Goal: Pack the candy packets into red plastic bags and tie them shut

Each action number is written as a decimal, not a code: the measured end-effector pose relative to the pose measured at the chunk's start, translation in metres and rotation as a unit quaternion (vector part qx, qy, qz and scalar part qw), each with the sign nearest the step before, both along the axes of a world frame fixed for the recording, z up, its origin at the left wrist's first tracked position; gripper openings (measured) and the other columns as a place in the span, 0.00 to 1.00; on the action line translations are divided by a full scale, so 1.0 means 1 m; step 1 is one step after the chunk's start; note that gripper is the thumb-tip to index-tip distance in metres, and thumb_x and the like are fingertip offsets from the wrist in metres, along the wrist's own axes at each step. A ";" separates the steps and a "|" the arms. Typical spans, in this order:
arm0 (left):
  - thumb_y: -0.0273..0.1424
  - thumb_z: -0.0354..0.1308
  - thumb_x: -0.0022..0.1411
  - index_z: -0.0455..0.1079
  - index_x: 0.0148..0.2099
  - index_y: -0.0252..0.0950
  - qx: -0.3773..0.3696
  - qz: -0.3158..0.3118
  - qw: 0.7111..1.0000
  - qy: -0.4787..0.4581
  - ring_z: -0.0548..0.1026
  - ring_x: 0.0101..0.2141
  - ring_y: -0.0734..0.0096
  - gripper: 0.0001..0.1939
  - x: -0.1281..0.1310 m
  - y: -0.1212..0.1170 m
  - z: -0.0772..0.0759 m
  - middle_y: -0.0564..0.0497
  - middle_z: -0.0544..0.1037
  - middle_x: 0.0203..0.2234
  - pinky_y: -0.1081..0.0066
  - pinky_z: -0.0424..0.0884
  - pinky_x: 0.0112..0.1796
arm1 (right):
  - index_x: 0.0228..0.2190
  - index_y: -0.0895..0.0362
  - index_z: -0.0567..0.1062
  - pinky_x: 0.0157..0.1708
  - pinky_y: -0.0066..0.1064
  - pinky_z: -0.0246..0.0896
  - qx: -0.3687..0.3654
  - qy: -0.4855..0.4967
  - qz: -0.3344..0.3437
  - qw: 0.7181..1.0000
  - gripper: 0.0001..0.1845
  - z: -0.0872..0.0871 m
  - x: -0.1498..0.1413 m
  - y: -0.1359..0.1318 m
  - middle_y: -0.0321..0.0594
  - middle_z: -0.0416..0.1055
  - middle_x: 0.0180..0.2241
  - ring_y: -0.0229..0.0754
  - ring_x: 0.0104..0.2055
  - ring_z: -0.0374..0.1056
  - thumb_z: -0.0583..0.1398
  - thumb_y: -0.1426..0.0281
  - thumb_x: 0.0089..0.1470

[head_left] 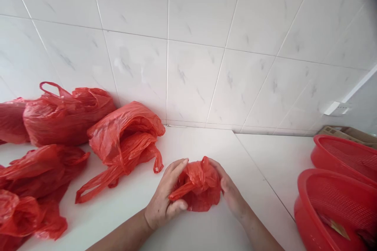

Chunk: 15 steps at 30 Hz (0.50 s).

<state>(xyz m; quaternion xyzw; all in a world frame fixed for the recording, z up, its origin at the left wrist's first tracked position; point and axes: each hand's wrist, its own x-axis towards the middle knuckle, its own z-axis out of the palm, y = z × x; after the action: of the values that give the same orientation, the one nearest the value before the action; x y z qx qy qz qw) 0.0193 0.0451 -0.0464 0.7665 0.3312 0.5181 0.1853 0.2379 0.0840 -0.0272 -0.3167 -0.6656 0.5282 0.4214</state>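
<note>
A small crumpled red plastic bag [203, 188] sits in front of me on the white table, with its handles lying loosely on top. My left hand [164, 198] curves around its left side, the thumb low along the front. On the other side my right hand [231, 190] presses against the bag, its fingers partly hidden behind it. The bag is held between both hands. Whatever is inside it cannot be made out. To the left of my left hand lies a larger red plastic bag [107, 141], opening and handles turned toward me.
More red plastic bags, including a full one [69, 123] by the wall and a crumpled one [44, 172], crowd the left. Two red mesh baskets [302, 204] stand at the right, the nearer holding something unclear. Behind them is a cardboard box [350, 133]. A tiled wall [194, 78] borders the table.
</note>
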 end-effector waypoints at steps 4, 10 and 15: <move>0.45 0.38 0.67 0.52 0.65 0.43 0.029 -0.008 0.999 0.035 0.61 0.54 0.56 0.27 0.006 -0.004 0.005 0.43 0.61 0.56 0.55 0.57 0.54 | 0.48 0.48 0.70 0.53 0.38 0.59 -0.002 -0.005 -0.025 1.000 0.27 0.014 -0.006 0.001 0.40 0.65 0.54 0.47 0.55 0.61 0.44 0.50 0.60; 0.37 0.39 0.69 0.56 0.63 0.46 0.060 0.026 0.993 0.098 0.59 0.55 0.58 0.22 0.007 -0.003 0.002 0.46 0.61 0.58 0.53 0.50 0.56 | 0.29 0.54 0.76 0.42 0.31 0.61 0.000 -0.036 -0.141 0.989 0.15 0.018 -0.010 0.006 0.38 0.73 0.35 0.44 0.42 0.67 0.58 0.56 0.54; 0.34 0.41 0.69 0.63 0.56 0.43 0.102 0.034 0.991 0.074 0.57 0.57 0.59 0.17 0.006 -0.001 0.000 0.47 0.67 0.54 0.55 0.49 0.56 | 0.24 0.55 0.72 0.36 0.29 0.61 -0.067 -0.033 -0.265 0.961 0.18 -0.003 0.010 0.024 0.36 0.73 0.28 0.41 0.35 0.68 0.57 0.54 0.52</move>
<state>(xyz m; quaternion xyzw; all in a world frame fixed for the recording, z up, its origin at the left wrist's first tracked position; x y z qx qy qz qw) 0.0249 0.0437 -0.0467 0.8059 0.3154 0.4970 0.0637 0.2481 0.1083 -0.0300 -0.5266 -0.5344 0.4298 0.5023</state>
